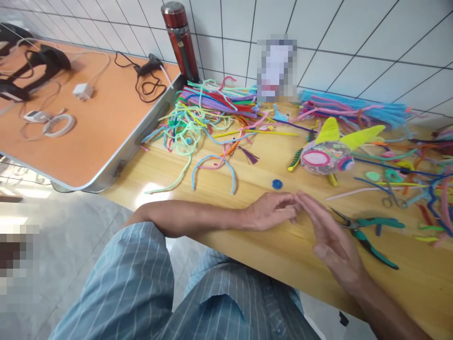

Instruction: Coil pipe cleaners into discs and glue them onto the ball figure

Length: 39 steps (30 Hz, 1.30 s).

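Observation:
My left hand (pixel 272 211) reaches over the front of the wooden table, loosely bent, with a gap between thumb and fingers. My right hand (pixel 334 238) is open, its fingers stretched out and pressed side by side, its thumb apart. The fingertips of both hands meet, and nothing shows in either. A small blue disc (pixel 277 184) lies just beyond my left hand. Right of my right hand rest long-nose pliers (pixel 352 224) with spread green handles. Farther back stands a pipe-cleaner figure (pixel 327 158) with yellow ear shapes and a pink-rimmed oval.
Pipe cleaners (pixel 219 100) lie heaped along the wall, with a blue bundle (pixel 382 113) at right. A bent blue pipe cleaner (pixel 214 158) lies near a green one. Small scissors (pixel 394 200) sit at right. A red thermos (pixel 180 42) and a phone (pixel 278 66) stand against the tiles.

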Each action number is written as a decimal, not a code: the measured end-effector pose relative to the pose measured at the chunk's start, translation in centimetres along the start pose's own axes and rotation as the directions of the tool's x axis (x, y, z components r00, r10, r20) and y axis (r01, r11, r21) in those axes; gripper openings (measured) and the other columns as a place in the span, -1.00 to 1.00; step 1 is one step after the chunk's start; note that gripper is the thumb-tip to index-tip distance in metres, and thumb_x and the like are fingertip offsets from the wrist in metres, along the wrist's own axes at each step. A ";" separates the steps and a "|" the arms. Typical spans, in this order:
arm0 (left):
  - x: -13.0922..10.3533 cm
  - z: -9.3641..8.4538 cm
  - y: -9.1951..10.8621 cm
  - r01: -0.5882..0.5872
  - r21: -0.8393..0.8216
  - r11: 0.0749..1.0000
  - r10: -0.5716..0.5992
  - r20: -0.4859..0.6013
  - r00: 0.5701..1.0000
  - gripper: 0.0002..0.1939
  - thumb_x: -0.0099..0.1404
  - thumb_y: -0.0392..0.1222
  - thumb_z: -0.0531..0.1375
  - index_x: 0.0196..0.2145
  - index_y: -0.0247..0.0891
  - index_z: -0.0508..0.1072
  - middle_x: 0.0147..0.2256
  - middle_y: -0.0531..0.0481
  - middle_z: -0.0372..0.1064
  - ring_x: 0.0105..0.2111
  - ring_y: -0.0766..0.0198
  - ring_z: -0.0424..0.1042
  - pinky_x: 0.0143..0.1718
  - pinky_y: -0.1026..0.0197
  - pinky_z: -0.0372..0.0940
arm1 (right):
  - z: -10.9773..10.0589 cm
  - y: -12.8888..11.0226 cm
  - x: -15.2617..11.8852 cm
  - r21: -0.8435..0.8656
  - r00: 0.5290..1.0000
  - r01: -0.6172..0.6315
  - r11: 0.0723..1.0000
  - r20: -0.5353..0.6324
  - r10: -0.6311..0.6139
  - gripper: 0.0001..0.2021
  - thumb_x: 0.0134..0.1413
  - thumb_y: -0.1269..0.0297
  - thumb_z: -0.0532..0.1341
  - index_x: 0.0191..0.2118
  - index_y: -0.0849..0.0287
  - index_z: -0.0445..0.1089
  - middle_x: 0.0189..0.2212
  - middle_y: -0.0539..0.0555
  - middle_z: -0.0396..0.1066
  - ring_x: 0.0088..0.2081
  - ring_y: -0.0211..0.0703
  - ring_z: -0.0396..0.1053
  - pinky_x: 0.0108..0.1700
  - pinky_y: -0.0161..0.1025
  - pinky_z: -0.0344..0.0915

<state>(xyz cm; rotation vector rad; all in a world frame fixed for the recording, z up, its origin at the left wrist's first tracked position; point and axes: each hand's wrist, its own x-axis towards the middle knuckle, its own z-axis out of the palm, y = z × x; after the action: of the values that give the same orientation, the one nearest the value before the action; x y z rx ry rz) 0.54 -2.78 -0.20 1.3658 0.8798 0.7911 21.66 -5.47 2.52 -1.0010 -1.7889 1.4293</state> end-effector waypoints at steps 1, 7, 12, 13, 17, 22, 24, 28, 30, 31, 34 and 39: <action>0.1 0.0 -0.1 0.010 -0.029 1.000 -0.010 0.008 1.000 -0.86 0.45 -0.16 0.18 -0.20 -0.28 0.48 -0.27 -0.03 0.53 -0.23 0.24 0.50 -0.09 0.23 0.39 | 0.0 0.1 0.1 -0.025 1.000 0.010 1.000 -0.007 -0.010 -0.24 0.25 -0.21 0.30 0.48 -0.12 0.22 0.52 0.09 0.13 0.54 0.18 0.05 0.53 0.13 0.11; 0.1 -0.1 -0.1 0.010 0.094 0.996 -0.014 0.050 0.999 -0.82 0.50 -0.23 0.09 -0.21 -0.27 0.49 -0.35 0.03 0.51 -0.32 0.30 0.45 -0.18 0.29 0.35 | -2.2 -0.8 1.0 -0.132 0.987 0.035 0.991 -0.151 -0.055 -0.71 0.31 -0.03 0.28 -0.34 0.02 0.54 -0.24 0.08 0.63 -0.12 0.02 0.61 -0.01 -0.11 0.54; 0.3 -0.1 -0.3 -0.046 0.228 0.973 0.014 0.136 0.991 -0.87 0.43 -0.28 0.14 -0.26 -0.26 0.50 -0.41 0.07 0.46 -0.39 0.32 0.42 -0.29 0.32 0.28 | -8.4 -0.6 2.7 -0.588 0.907 -0.285 0.757 -0.422 0.014 -0.60 0.13 -0.09 0.25 -0.60 0.01 0.34 -0.59 0.05 0.39 -0.52 -0.05 0.36 -0.42 -0.12 0.28; 0.4 0.0 -0.3 -0.080 0.262 0.962 0.040 0.155 0.987 -0.86 0.43 -0.27 0.15 -0.28 -0.25 0.49 -0.42 0.07 0.45 -0.40 0.32 0.41 -0.31 0.32 0.26 | -9.9 -0.2 3.1 -0.647 0.884 -0.355 0.675 -0.467 0.017 -0.64 0.09 -0.10 0.23 -0.57 0.00 0.36 -0.56 0.08 0.43 -0.51 -0.01 0.38 -0.41 -0.10 0.26; 0.4 0.1 -0.5 -0.195 0.366 0.910 0.123 0.210 0.970 -0.85 0.42 -0.27 0.18 -0.33 -0.23 0.49 -0.43 0.06 0.47 -0.40 0.31 0.41 -0.32 0.31 0.23 | -15.1 2.1 4.6 -0.723 0.830 -0.516 0.460 -0.554 0.059 -0.79 0.02 -0.02 0.20 -0.42 -0.04 0.45 -0.38 0.20 0.56 -0.39 0.11 0.45 -0.30 0.01 0.30; 0.5 0.2 -0.4 -0.213 0.476 0.853 0.102 0.248 0.963 -0.89 0.41 -0.28 0.20 -0.29 -0.21 0.51 -0.37 0.03 0.54 -0.36 0.29 0.47 -0.28 0.30 0.25 | -19.0 5.6 5.3 -0.874 0.962 -0.254 0.414 -0.272 0.014 -0.79 0.05 0.06 0.20 -0.28 -0.01 0.53 -0.15 0.32 0.61 -0.05 0.20 0.52 0.03 0.11 0.39; 0.6 0.2 -0.5 -0.218 0.496 0.840 0.097 0.258 0.961 -0.90 0.42 -0.28 0.20 -0.27 -0.22 0.52 -0.35 0.02 0.56 -0.34 0.28 0.50 -0.27 0.30 0.25 | -19.6 6.9 5.4 -0.901 0.982 -0.160 0.402 -0.187 -0.028 -0.75 0.04 0.08 0.17 -0.26 0.03 0.54 -0.16 0.33 0.62 -0.04 0.24 0.52 0.09 0.14 0.39; 0.5 0.3 -0.7 -0.239 0.497 0.835 0.111 0.272 0.956 -0.91 0.42 -0.29 0.21 -0.25 -0.26 0.53 -0.34 -0.01 0.58 -0.35 0.28 0.50 -0.28 0.30 0.27 | -19.6 8.1 5.8 -0.923 0.989 -0.083 0.375 -0.122 -0.082 -0.79 0.11 0.11 0.17 -0.28 0.05 0.51 -0.22 0.31 0.60 -0.07 0.22 0.52 0.10 0.13 0.40; 0.0 0.3 0.4 -0.260 0.482 0.837 0.140 0.271 0.952 -0.89 0.44 -0.29 0.19 -0.25 -0.27 0.53 -0.34 -0.02 0.58 -0.36 0.29 0.50 -0.28 0.29 0.28 | -19.2 8.1 6.0 -0.924 0.986 -0.089 0.371 -0.134 -0.095 -0.85 0.12 0.15 0.17 -0.36 0.02 0.46 -0.28 0.28 0.58 -0.12 0.20 0.52 0.06 0.11 0.41; -0.4 0.1 1.5 -0.279 0.470 0.837 0.172 0.258 0.951 -0.86 0.46 -0.29 0.18 -0.25 -0.26 0.53 -0.33 -0.02 0.58 -0.36 0.29 0.50 -0.27 0.29 0.29 | -19.1 8.1 6.0 -0.923 0.983 -0.096 0.373 -0.147 -0.111 -0.87 0.10 0.17 0.17 -0.39 0.01 0.43 -0.31 0.27 0.57 -0.15 0.21 0.52 0.04 0.10 0.41; -1.6 -1.7 6.7 -0.352 0.441 0.826 0.331 0.127 0.935 -0.81 0.53 -0.22 0.13 -0.20 -0.23 0.54 -0.26 -0.02 0.59 -0.30 0.29 0.54 -0.19 0.28 0.34 | -18.8 8.1 5.9 -0.921 0.965 -0.089 0.378 -0.174 -0.196 -0.87 0.10 0.17 0.14 -0.40 0.00 0.40 -0.29 0.28 0.58 -0.12 0.22 0.52 0.04 0.09 0.41; -2.4 -12.0 15.0 -0.138 0.640 0.756 0.594 -0.581 0.557 -0.80 0.56 -0.30 0.07 -0.21 -0.18 0.47 -0.30 0.07 0.49 -0.25 0.25 0.52 -0.15 0.17 0.33 | -18.0 7.4 4.9 -0.910 0.945 -0.229 0.345 -0.292 -0.144 -0.80 0.28 0.15 0.13 -0.26 0.03 0.48 -0.17 0.25 0.61 -0.09 0.12 0.53 -0.03 -0.03 0.37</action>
<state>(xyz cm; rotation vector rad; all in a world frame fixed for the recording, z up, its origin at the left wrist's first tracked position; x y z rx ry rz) -10.74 1.61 14.90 1.7708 1.5856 1.6538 35.57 8.56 -0.84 -1.7181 -2.3050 -0.0176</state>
